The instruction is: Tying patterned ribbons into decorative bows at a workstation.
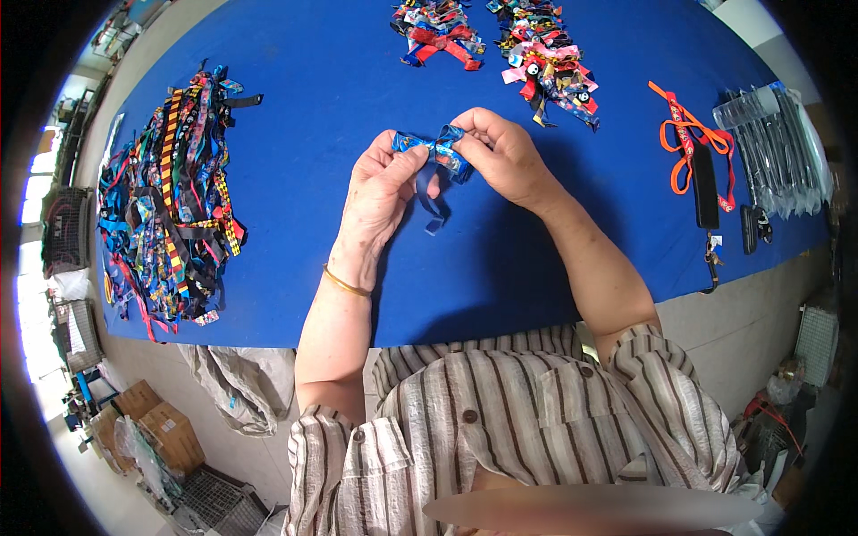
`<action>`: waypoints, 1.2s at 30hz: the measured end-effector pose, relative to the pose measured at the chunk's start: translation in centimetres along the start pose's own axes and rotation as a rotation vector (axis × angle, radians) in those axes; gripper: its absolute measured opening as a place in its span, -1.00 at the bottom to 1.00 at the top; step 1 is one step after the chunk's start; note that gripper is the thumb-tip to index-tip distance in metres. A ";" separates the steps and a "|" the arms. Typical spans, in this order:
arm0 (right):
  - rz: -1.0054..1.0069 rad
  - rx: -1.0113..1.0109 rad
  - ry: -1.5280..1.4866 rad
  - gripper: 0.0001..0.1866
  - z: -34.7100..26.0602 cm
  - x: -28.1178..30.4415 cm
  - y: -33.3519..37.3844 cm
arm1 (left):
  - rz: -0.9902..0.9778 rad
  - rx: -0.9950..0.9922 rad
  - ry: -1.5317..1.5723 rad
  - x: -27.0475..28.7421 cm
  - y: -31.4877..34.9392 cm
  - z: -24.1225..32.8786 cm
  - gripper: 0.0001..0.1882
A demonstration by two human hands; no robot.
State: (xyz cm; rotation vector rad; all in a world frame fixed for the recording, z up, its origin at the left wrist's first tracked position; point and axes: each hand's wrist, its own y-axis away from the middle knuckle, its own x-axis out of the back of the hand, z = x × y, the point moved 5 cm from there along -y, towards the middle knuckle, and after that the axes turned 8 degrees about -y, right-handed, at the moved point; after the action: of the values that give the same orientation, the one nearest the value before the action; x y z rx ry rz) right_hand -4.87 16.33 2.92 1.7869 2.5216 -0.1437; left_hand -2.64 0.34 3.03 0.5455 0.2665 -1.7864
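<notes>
Between my two hands, above the middle of the blue table, is a blue patterned ribbon bow [454, 161]. My left hand [386, 179] pinches its left loop between thumb and fingers. The thumb and fingers of my right hand [502, 156] close on the right loop. A dark ribbon tail hangs down below the bow's centre, and parts of the loops are hidden behind my fingers. Far beyond my hands lie heaps of finished-looking bows: one with a red bow [442, 45] at its front, another with pink and red bows [550, 67].
A large pile of colourful patterned ribbon strips [174, 196] covers the left of the blue table [304, 116]. At the right lie an orange lanyard [677, 134], a black strap [706, 188] and clear plastic packets [778, 152]. Cardboard boxes [170, 433] stand on the floor at lower left.
</notes>
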 end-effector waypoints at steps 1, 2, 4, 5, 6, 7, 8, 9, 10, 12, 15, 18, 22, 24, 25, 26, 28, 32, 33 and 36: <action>0.072 0.125 0.154 -0.91 -0.8 -0.1 0.1 | 0.001 0.000 0.000 0.1 0.0 0.0 -0.95; 0.145 0.249 0.307 -0.94 -1.6 -0.1 0.3 | -0.004 -0.010 -0.006 0.2 0.0 -0.1 -0.93; 0.185 0.374 0.425 -0.94 -1.9 0.0 0.4 | -0.011 -0.018 -0.012 0.2 -0.1 -0.1 -0.92; 0.224 0.499 0.543 -0.93 -2.4 0.0 0.7 | 0.001 -0.014 -0.031 0.2 -0.1 -0.2 -0.90; 0.223 0.500 0.542 -0.93 -2.6 -0.1 0.7 | 0.016 -0.011 -0.052 0.3 -0.1 -0.2 -0.88; 0.237 0.560 0.650 -0.91 -3.0 -0.2 0.8 | 0.017 -0.011 -0.053 0.3 0.0 -0.2 -0.88; 0.250 0.620 0.759 -0.89 -3.4 -0.4 1.0 | 0.033 -0.025 -0.094 0.5 0.0 -0.2 -0.86; 0.252 0.620 0.760 -0.89 -3.2 -0.3 1.0 | 0.046 -0.038 -0.132 0.5 0.0 -0.2 -0.85; 0.227 0.524 0.601 -0.86 -2.5 0.1 0.8 | 0.044 -0.037 -0.132 0.4 -0.1 -0.3 -0.85; 0.202 0.429 0.442 -0.83 -2.1 0.3 0.6 | 0.131 -0.079 -0.167 0.5 -0.1 -0.3 -0.85; 0.040 0.220 0.075 -0.74 -1.4 -0.8 0.3 | 0.154 -0.069 -0.231 0.9 0.1 -0.3 -0.86; -0.005 0.222 0.151 -0.73 -1.3 -0.8 0.2 | 0.156 -0.092 -0.275 0.8 0.2 -0.2 -0.88; 0.015 0.280 0.077 -0.76 -0.6 -0.5 -0.1 | 0.135 -0.128 -0.387 -0.2 0.4 -0.1 -0.89; -0.010 0.073 -0.060 -0.78 -0.1 -0.4 0.1 | 0.123 -0.165 -0.407 -1.0 0.5 -0.1 -0.91; -0.011 0.073 -0.061 -0.78 -0.4 -0.5 0.3 | 0.077 -0.145 -0.453 -1.4 0.9 0.3 -0.93; 0.009 0.010 -0.074 -0.78 -0.4 -0.5 0.4 | 0.078 -0.145 -0.453 -1.4 1.0 0.5 -0.93; 0.032 -0.051 -0.085 -0.78 -0.3 -0.4 0.6 | 0.062 -0.160 -0.440 -1.6 1.1 0.7 -0.84; 0.125 0.030 -0.078 -0.82 -1.2 -0.4 0.5 | 0.052 -0.185 -0.401 -0.8 0.8 0.5 -0.71; 0.136 0.014 -0.081 -0.82 -1.3 -0.3 0.6 | 0.050 -0.185 -0.401 -0.9 0.8 0.5 -0.71; 0.126 0.052 -0.152 -0.82 -0.4 -0.7 0.2 | 0.064 -0.206 -0.393 -1.0 0.8 0.5 -0.70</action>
State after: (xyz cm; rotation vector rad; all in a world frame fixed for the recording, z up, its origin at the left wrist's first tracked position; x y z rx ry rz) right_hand -4.50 15.79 3.36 1.8695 2.3161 -0.3294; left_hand -1.81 0.77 4.03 0.0514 0.1543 -1.7374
